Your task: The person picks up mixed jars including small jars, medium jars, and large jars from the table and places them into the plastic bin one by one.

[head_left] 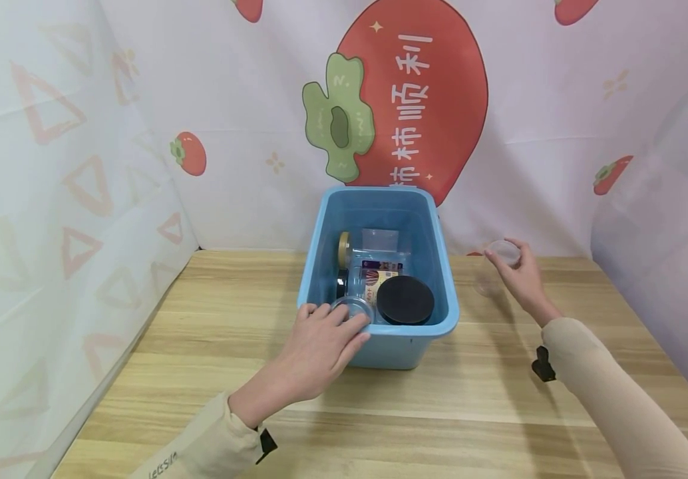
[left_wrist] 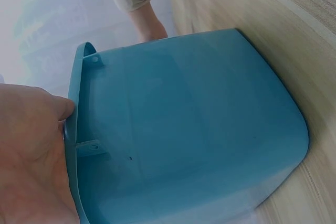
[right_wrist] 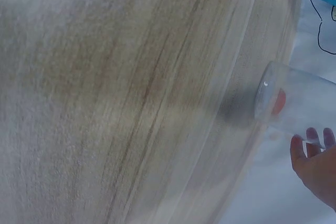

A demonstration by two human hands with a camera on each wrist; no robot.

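Note:
A light blue plastic bin (head_left: 411, 330) stands on the wooden table. My left hand (head_left: 322, 344) grips its near rim, fingers over the edge and thumb against the outer side (left_wrist: 184, 124). Close to those fingertips, inside the bin, is the round top of a clear container (head_left: 351, 305). To the right of the bin, my right hand (head_left: 523, 276) holds a clear, uncapped plastic jar (head_left: 503, 251) by its upper part. In the right wrist view the base of this jar (right_wrist: 286, 95) is close over the tabletop, with the fingers wrapped on its side.
Inside the bin lie a black round lid (head_left: 405, 301), a clear jar with a gold lid (head_left: 344, 249) and a clear container with a printed label (head_left: 374, 286). A white patterned cloth (head_left: 248, 199) hangs behind the table (head_left: 230, 293) and along both sides.

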